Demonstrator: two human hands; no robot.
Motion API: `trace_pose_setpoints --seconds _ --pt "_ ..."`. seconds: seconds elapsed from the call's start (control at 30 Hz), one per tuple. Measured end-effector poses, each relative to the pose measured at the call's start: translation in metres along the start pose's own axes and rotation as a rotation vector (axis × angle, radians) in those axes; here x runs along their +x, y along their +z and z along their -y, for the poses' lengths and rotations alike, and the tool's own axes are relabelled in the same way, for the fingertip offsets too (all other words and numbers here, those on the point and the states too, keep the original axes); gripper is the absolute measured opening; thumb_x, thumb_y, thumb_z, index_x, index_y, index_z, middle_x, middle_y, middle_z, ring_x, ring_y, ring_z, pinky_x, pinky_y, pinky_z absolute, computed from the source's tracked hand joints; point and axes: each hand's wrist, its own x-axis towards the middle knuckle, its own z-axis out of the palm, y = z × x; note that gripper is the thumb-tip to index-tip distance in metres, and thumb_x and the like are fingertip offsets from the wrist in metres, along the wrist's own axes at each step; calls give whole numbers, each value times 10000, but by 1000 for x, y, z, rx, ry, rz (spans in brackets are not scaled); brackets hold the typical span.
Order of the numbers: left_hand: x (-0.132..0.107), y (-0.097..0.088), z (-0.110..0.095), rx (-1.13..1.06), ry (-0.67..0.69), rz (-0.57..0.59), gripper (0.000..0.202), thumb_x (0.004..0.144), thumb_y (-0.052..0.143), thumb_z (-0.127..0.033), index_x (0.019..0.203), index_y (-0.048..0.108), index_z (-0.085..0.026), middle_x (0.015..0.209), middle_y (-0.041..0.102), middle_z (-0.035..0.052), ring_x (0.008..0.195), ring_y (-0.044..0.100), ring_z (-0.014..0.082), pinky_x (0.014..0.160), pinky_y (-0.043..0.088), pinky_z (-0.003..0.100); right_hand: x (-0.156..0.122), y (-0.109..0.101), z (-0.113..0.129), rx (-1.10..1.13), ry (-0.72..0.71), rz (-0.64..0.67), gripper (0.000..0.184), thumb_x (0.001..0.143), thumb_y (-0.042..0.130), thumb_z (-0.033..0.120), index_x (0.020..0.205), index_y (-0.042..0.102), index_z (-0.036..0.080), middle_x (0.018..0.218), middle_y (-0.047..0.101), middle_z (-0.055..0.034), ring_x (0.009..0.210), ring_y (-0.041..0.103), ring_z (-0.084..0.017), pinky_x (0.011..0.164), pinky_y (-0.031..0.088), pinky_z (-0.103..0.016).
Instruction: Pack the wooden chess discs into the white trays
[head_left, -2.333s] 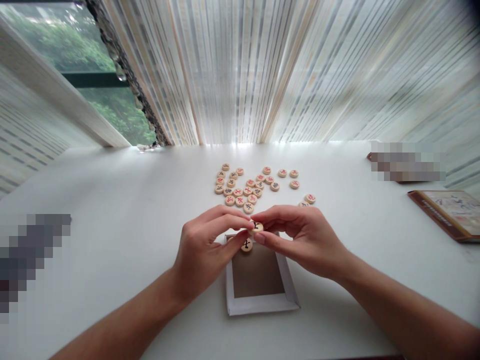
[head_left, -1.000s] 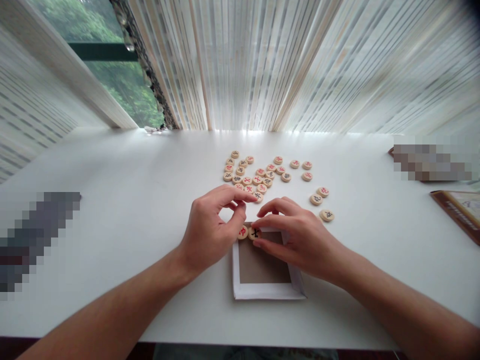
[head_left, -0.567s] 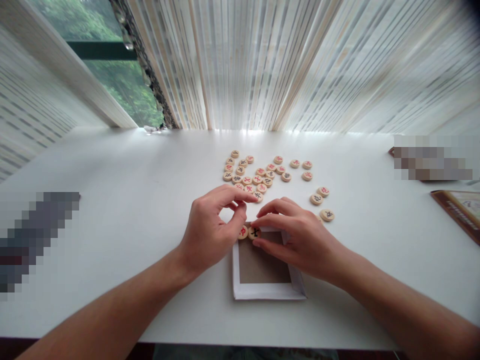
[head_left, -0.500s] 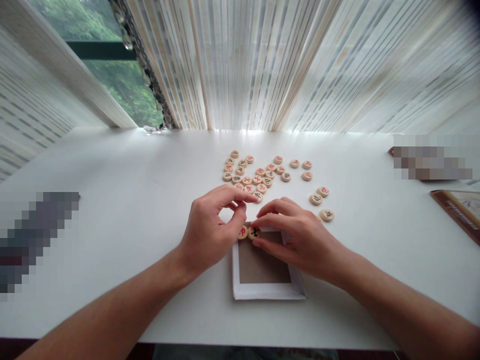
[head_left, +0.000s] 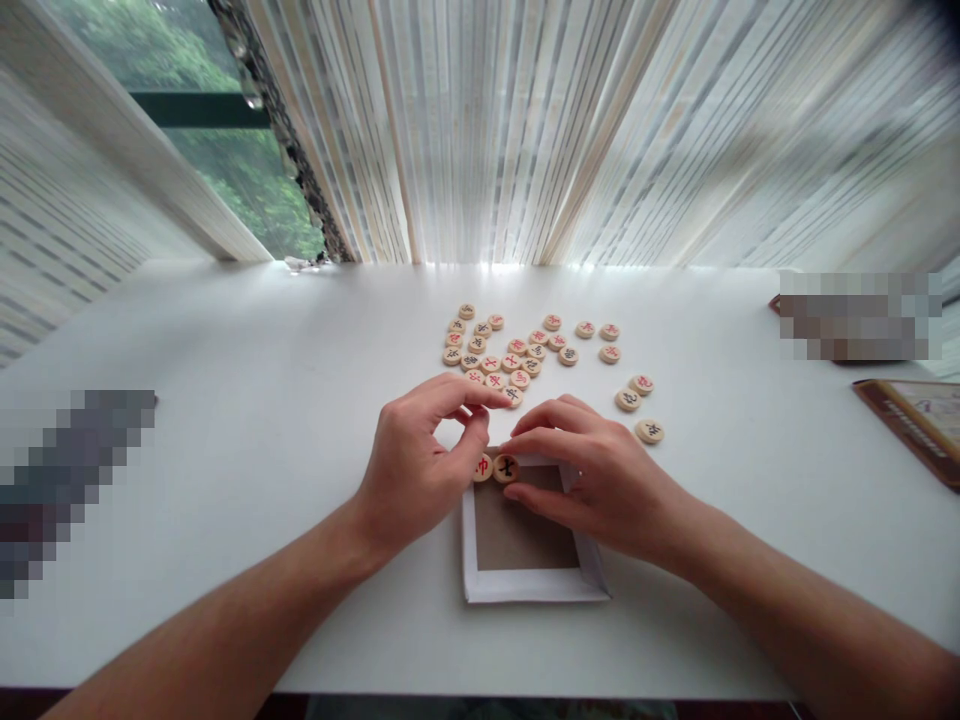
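A shallow white box [head_left: 525,585] with a brown floor lies on the white table in front of me. Two round wooden pieces sit at its far edge: one with a red character [head_left: 482,467] and one with a black character [head_left: 506,468]. My left hand [head_left: 420,460] curls over the red piece, thumb and fingers touching it. The fingers of my right hand [head_left: 592,470] pinch the black piece. A loose group of several similar pieces [head_left: 499,355] lies farther back on the table.
Three stray pieces [head_left: 637,405] lie right of the group. A brown-edged booklet [head_left: 911,425] rests at the right edge. Striped curtains hang behind the table; a window shows at the back left. Blurred patches sit at far left and far right.
Earlier both hands held pieces lifted above the box; now the two pieces rest at the box's far edge. Over the last second the hands have barely moved.
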Motion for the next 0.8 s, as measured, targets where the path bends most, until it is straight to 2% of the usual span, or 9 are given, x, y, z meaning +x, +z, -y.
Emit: trace_pose_setpoints --seconds 0.2,0.3,0.4,0.5,0.6,0.7,0.8 --pt "1 -1 1 11 -8 -7 242 907 641 -36 975 809 -197 959 804 28 921 759 178 816 619 280 0 -4 -2 5 7 -57 173 900 819 194 1071 794 179 1056 742 -103 970 673 -254 845 568 -378" --pt "2 -2 2 16 -35 -14 216 916 653 -62 977 807 -200 969 806 32 943 761 186 816 623 288 1 -6 -5 23 52 -105 162 906 820 225 1063 793 196 1079 753 -89 994 707 -240 867 565 -361" --pt "3 -3 4 17 -54 -22 197 919 661 -80 983 804 -199 983 814 35 969 770 194 832 629 298 3 -10 -8 57 128 -176 116 914 804 242 1025 794 208 1044 764 -65 932 719 -213 827 553 -340" --pt "7 -5 8 25 -62 -33 188 921 663 -99 987 807 -200 999 828 37 971 780 202 861 634 317 7 -12 -11 65 221 -282 51 931 769 254 951 794 214 940 765 -40 818 670 -186 709 500 -317" --pt "10 -8 13 50 -84 -41 174 923 670 -140 1000 815 -196 1008 839 48 966 788 215 880 640 337 9 -14 -17 58 308 -369 95 943 739 275 893 797 218 814 720 -22 744 594 -182 642 438 -317" --pt "14 -11 17 84 -124 -40 168 923 676 -193 1013 818 -186 1020 846 65 956 792 226 846 652 341 10 -14 -24 51 368 -398 148 955 710 298 873 796 210 753 684 -18 699 562 -178 639 424 -325" --pt "17 -13 20 118 -167 -21 180 920 677 -228 1017 820 -180 1023 849 75 938 793 230 794 662 335 10 -13 -28 48 362 -379 175 962 684 301 866 790 201 748 673 -25 693 567 -178 633 434 -322"
